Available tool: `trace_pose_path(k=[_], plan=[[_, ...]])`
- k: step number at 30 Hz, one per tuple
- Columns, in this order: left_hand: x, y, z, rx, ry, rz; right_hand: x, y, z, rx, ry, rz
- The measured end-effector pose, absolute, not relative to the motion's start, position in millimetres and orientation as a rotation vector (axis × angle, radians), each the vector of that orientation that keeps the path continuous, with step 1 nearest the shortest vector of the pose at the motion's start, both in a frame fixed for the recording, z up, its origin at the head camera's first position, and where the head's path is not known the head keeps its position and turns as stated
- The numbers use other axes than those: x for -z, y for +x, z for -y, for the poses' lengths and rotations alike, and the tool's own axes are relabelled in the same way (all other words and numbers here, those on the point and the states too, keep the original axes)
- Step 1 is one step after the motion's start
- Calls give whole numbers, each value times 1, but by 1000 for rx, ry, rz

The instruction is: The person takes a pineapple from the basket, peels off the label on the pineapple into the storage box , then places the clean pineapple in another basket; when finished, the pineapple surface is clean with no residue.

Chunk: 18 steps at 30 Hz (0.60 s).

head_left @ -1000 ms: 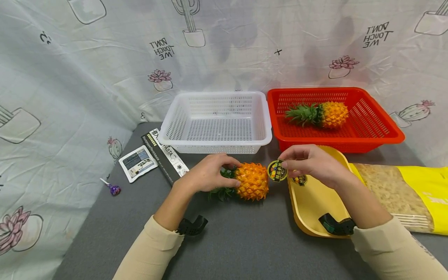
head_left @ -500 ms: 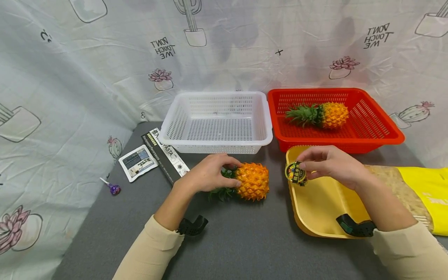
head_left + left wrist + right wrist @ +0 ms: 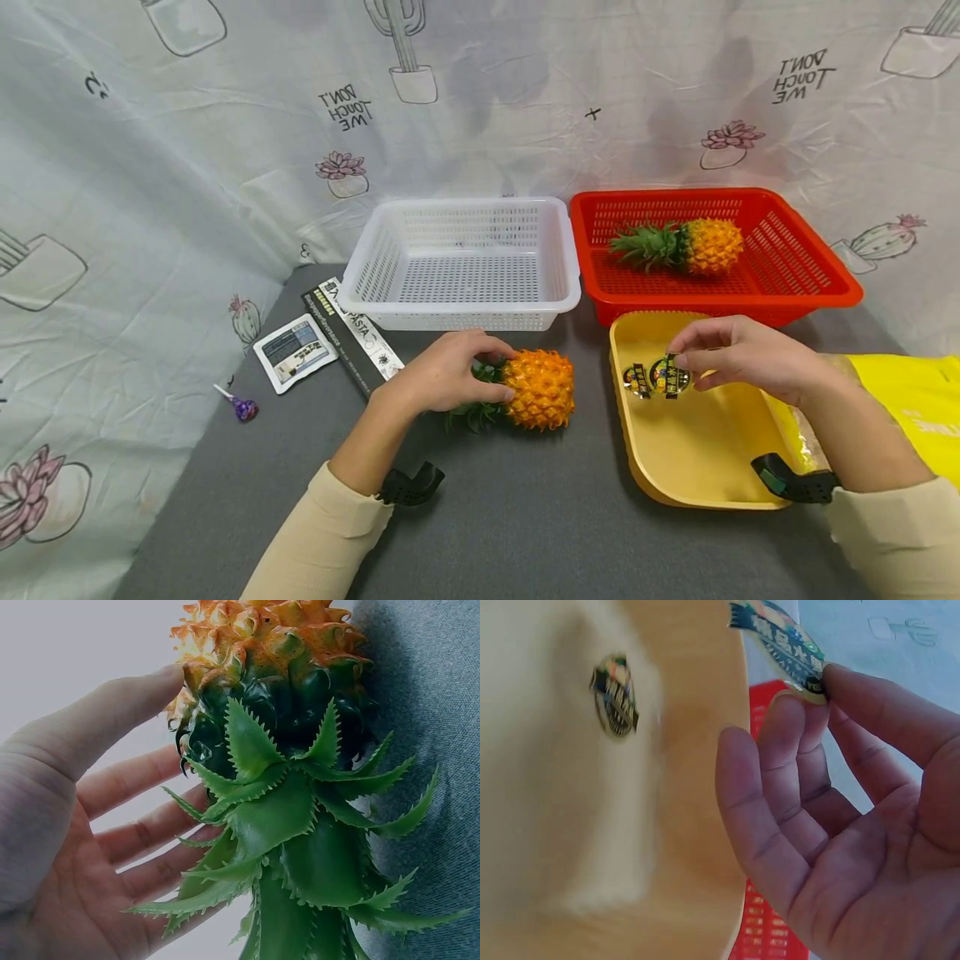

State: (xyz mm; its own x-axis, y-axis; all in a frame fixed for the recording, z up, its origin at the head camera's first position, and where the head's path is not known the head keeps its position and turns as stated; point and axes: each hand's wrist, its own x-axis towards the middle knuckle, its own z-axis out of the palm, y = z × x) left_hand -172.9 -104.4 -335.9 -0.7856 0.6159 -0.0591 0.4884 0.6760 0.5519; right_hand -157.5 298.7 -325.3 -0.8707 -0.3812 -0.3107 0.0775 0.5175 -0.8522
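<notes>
My left hand [image 3: 457,375] holds an orange pineapple [image 3: 542,390] lying on its side on the grey table. Its thumb and fingers straddle the pineapple where the fruit meets the spiky green leaves [image 3: 292,817]. With thumb and fingertips, my right hand [image 3: 746,358] pinches a round black-and-gold label sticker [image 3: 667,377] over the yellow tray [image 3: 697,454]. A similar sticker [image 3: 637,381] lies inside that tray at its left side, also showing in the right wrist view as a sticker [image 3: 615,697] to the left of the hand.
A white basket [image 3: 459,321] and a red basket [image 3: 802,258] stand at the back; the red one contains another pineapple [image 3: 712,247]. Left lie a black-and-white pasta box [image 3: 352,337], a sachet [image 3: 295,353] and a lollipop [image 3: 244,408]. A yellow bag [image 3: 911,408] is at right.
My right hand has moved right, away from the pineapple and over the yellow tray, carrying the pinched sticker past the one in the tray. My left hand has stayed on the pineapple.
</notes>
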Motion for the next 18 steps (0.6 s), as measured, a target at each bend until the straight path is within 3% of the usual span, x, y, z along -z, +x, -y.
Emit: trace_pose_path(k=[18], plan=[[337, -172, 104, -804, 854, -2628, 338, -162, -298, 960, -199, -2484]])
